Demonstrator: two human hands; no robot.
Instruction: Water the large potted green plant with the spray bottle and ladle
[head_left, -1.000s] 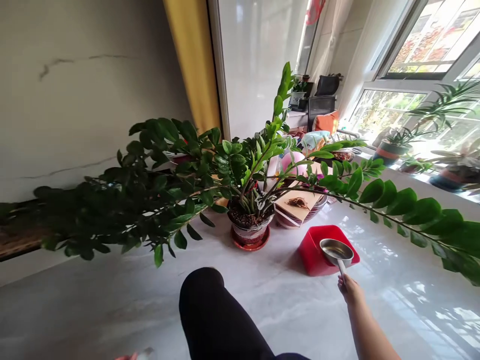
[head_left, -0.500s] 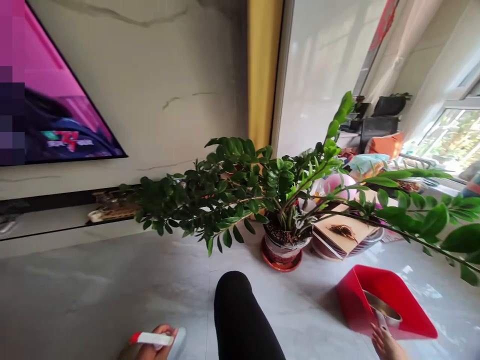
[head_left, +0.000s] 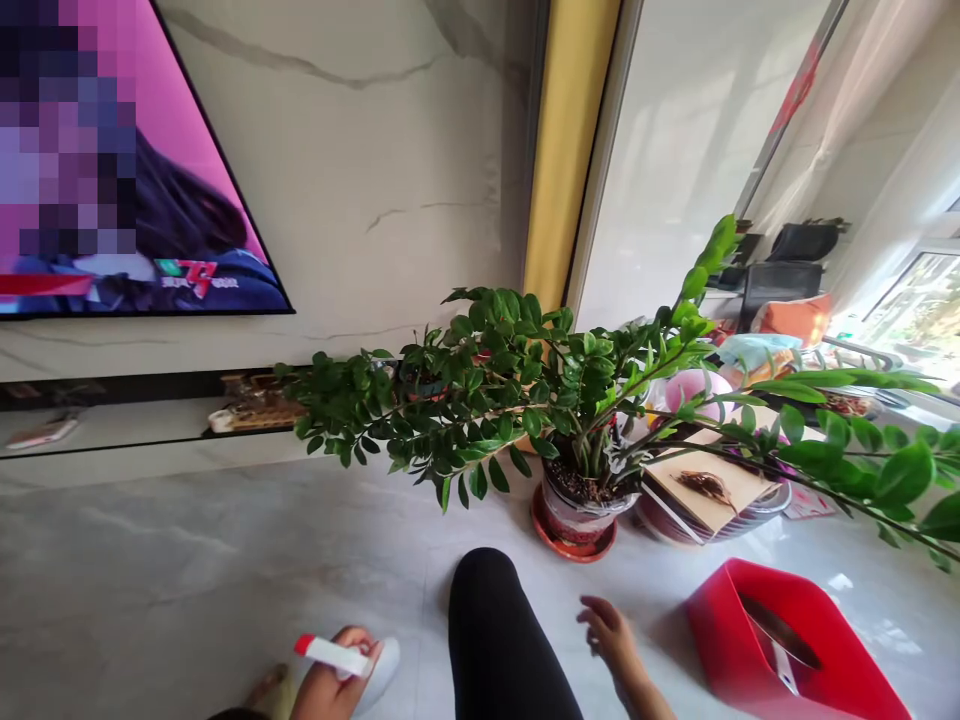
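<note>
My left hand (head_left: 337,675) is closed around a white spray bottle (head_left: 386,665) with a red nozzle tip and a pale, see-through body. To the right of my black-clad knee, my right hand (head_left: 609,635) hangs over the floor, fingers loosely apart and holding nothing. A red bin (head_left: 716,625) stands to its right, and a metal pan or ladle (head_left: 784,650) leans inside with its handle showing. Ahead of my knee, a leafy potted plant (head_left: 517,390) spreads long green stems both ways from a clear-wrapped pot (head_left: 581,515) on an orange-brown saucer (head_left: 544,535).
Beside the pot, a flat board (head_left: 720,510) with a dried brown thing on it rests over a basket. Behind lie a pink balloon-like ball (head_left: 697,390) and an orange cushion (head_left: 791,315). A television (head_left: 225,210) hangs at left above a low ledge (head_left: 142,430).
My right hand has left the pan's handle and moved left toward my knee. The pan has settled lower in the red bin. My view has shifted slightly left; the left hand still holds the spray bottle.
</note>
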